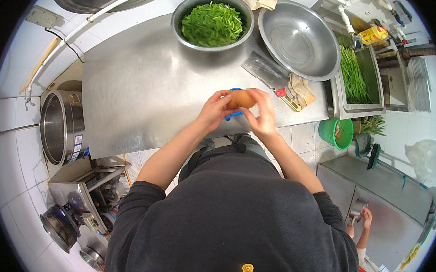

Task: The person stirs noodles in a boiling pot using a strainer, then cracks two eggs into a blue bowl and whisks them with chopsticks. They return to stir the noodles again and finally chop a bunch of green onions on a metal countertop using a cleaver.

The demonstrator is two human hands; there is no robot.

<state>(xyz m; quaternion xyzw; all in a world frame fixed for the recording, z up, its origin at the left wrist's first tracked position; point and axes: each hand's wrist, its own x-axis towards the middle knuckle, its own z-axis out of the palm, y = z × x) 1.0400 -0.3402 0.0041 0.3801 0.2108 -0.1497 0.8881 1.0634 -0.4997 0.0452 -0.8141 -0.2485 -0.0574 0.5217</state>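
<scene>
Over the front edge of the steel table, my left hand (216,109) and my right hand (261,109) meet around a smooth brown egg (242,99). The fingers of both hands press on it from either side. Whether it is one egg or two touching is hard to tell. Below the hands shows part of a small blue container (234,115), its inside mostly hidden. To the right of my right hand lie a broad cleaver (264,70), a yellow and red utility knife (289,99) and a crumpled beige cloth (301,90).
Chopped green leaves fill a steel bowl (213,48) at the back of the table (138,88). Beside it rests a wide steel basin (296,39). A sink (372,80) with long green stalks stands right, above a green bucket (345,136). Another person's hands (366,218) hold a pot lower right.
</scene>
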